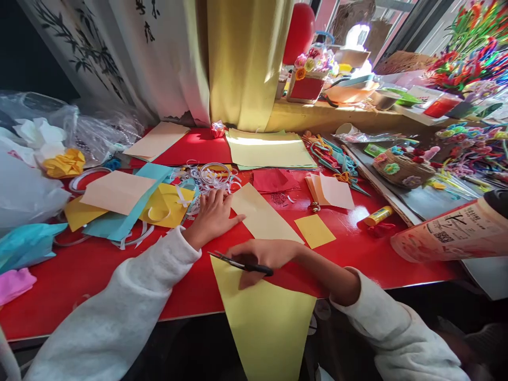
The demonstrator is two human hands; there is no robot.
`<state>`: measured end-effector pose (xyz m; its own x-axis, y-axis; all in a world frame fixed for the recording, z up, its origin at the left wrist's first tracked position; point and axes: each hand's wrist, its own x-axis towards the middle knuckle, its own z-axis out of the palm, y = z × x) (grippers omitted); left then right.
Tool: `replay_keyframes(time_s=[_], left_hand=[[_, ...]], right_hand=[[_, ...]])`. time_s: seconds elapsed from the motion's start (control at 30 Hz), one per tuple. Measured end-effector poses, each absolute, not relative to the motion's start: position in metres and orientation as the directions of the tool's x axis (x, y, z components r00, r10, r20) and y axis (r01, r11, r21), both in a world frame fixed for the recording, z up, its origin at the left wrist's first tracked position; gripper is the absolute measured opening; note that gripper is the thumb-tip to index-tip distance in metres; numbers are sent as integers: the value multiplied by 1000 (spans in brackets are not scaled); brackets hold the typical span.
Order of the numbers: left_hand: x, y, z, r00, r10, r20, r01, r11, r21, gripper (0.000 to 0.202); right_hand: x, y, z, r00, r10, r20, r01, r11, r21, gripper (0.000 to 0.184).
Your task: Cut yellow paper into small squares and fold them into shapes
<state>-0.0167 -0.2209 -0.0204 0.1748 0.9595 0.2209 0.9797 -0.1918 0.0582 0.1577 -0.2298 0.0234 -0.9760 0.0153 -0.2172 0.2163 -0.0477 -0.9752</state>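
My left hand (214, 214) lies with fingers spread on the far side of the red table, beside white paper scraps (190, 180). Its thumb reaches the left edge of a pale yellow paper strip (265, 211). In my right hand (264, 254) is a pair of scissors (254, 268) with black handles, its blades pointing left. Right under that hand, a larger yellow sheet (268, 323) hangs over the table's near edge; whether the fingers also pinch it cannot be made out. A small yellow square (315, 231) rests to the right.
Coloured paper sheets (119, 193) are heaped on the left near plastic bags (27, 164). A paper stack (270, 148) and several scissors (333, 159) lie at the back. On the right are a glue stick (378, 216), a drink cup (448, 233) and a flower-trimmed basket (402, 168).
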Motion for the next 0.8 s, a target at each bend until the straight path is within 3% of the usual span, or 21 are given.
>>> replay_keyframes(time_s=[0.1,0.27,0.43,0.57,0.7,0.8], left_hand=[[-16,-220,-21,171,953,251,977,-198,83,52],[-14,-221,-15,155,930,333,976,-198,97,23],[-12,-223,-14,184,913,364,960,-246,134,31],[-6,-224,-17,417,878,235,880,-454,136,46],[3,-227,-17,480,852,208,852,-509,121,38],[7,-231,-17,521,819,239,843,-538,5,28]], right_hand=[[154,-232,18,-973,-61,-222,225,-57,-973,37],[156,-233,20,-976,-81,-204,205,0,-979,35],[156,-234,22,-983,-86,-163,165,-12,-986,33],[155,-236,21,-985,-64,-162,166,-53,-985,33],[153,-238,17,-990,20,-138,136,-91,-987,36],[152,-239,14,-989,68,-133,125,-121,-985,37]])
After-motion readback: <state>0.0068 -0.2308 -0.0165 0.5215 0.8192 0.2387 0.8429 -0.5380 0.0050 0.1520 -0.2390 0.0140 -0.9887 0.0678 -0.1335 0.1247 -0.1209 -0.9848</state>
